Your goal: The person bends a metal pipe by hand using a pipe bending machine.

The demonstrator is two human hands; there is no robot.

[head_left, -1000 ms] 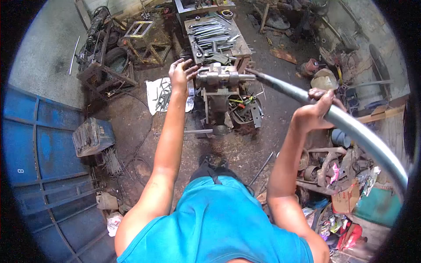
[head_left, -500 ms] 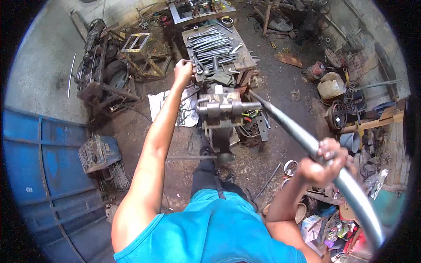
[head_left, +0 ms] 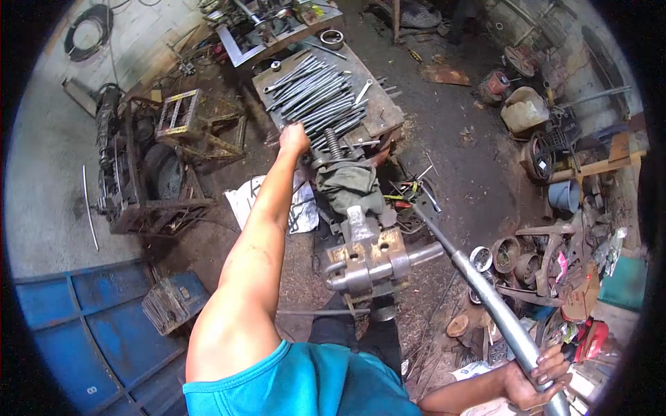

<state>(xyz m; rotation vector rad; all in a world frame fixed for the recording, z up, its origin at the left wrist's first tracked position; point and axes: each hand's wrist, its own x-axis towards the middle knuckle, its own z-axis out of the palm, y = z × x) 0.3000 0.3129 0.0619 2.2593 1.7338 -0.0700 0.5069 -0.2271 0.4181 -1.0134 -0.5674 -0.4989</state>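
A long metal pipe slants down to the lower right, and my right hand is wrapped round it near its lower end. Its thin upper end lies close to the round bar on the metal fixture. My left hand is closed at the near left corner of the workbench, beside the metal rods; what it holds, if anything, is hidden. A dark green cloth drapes the part between the fixture and a threaded screw.
A wrench and a ring lie on the bench. Metal frames stand at left, near a blue panel. A white sheet is on the floor. Buckets and scrap crowd the right side.
My right hand has moved down and to the right with the pipe, which now reaches lower. The view has shifted, so the fixture appears lower. My left hand is still at the bench corner.
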